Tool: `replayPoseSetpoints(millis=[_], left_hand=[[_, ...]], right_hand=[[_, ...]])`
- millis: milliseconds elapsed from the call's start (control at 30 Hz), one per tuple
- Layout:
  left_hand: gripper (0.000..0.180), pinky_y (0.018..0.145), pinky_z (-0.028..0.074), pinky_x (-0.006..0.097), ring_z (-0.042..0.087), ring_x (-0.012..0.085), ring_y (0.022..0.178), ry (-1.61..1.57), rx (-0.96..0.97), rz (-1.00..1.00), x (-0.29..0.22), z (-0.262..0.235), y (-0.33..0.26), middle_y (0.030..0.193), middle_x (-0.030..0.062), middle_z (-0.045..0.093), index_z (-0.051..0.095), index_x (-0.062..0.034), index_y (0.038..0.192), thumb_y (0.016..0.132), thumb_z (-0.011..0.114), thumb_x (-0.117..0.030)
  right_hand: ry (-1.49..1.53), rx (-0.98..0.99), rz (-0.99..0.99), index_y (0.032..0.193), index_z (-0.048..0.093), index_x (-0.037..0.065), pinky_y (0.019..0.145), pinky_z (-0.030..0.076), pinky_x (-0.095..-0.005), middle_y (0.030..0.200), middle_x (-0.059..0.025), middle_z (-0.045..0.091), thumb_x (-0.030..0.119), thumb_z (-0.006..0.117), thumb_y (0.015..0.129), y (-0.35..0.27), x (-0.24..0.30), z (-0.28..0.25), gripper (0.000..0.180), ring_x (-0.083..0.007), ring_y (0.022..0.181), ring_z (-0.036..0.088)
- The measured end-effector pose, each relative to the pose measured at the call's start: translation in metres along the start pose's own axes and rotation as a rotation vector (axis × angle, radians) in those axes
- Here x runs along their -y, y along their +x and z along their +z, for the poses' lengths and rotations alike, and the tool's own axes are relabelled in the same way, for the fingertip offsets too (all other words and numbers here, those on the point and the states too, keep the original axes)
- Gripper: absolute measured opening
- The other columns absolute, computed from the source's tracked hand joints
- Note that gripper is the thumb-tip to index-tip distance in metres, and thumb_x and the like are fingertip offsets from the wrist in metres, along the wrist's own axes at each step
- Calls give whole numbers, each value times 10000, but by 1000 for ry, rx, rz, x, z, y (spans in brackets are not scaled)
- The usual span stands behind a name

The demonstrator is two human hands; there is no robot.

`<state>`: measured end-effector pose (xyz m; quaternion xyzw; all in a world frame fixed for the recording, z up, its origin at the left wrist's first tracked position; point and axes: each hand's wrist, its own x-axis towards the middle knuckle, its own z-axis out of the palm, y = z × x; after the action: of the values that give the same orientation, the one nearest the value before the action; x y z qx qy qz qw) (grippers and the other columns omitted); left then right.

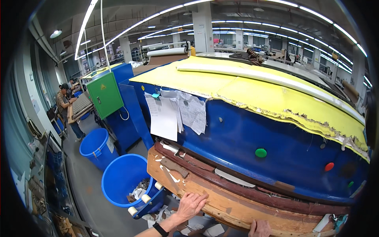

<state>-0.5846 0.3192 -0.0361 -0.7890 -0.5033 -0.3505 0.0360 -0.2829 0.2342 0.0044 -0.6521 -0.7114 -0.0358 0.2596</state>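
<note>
Here, left hand (191, 204): fingers spread flat on the front edge of the wooden board (221, 201)
Right hand (259, 228): touching board's front edge, fingers cannot tell
Nearby: blue bin (118, 185) of scraps, left corner

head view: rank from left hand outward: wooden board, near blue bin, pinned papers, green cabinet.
From the left hand:
1. Wooden board: fingers rest on its front edge.
2. Near blue bin: just to the left, on the floor, scraps inside.
3. Pinned papers: above, on the blue machine front.
4. Green cabinet: farthest, up and left.
</note>
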Motion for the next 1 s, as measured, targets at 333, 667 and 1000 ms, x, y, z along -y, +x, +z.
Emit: replayPoseSetpoints(millis=[333,667,1000], left_hand=[[206,712,439,361,584,235,729,-59,-56,17,6,-7,-1,759,51,586,658,-103,1047,869,606,-191],[168,798,420,418,568,316,878,-161,-15,81,14,2,2,895,137,595,613,-55,987,926,551,-199],[216,861,423,419,576,301,966,-237,52,182,29,-6,-54,978,145,608,615,-29,989,927,526,-216]], right_hand=[[-93,-82,202,813,596,9,683,428,-466,802,-209,581,164,554,886,-2,9,26,176,-390,802,561],[-180,-207,183,822,578,-37,758,425,-509,846,-258,568,159,507,916,-2,-6,45,228,-439,854,535],[-125,-69,322,699,636,-50,722,433,-491,733,-251,611,218,533,889,-38,17,44,344,-419,730,575]])
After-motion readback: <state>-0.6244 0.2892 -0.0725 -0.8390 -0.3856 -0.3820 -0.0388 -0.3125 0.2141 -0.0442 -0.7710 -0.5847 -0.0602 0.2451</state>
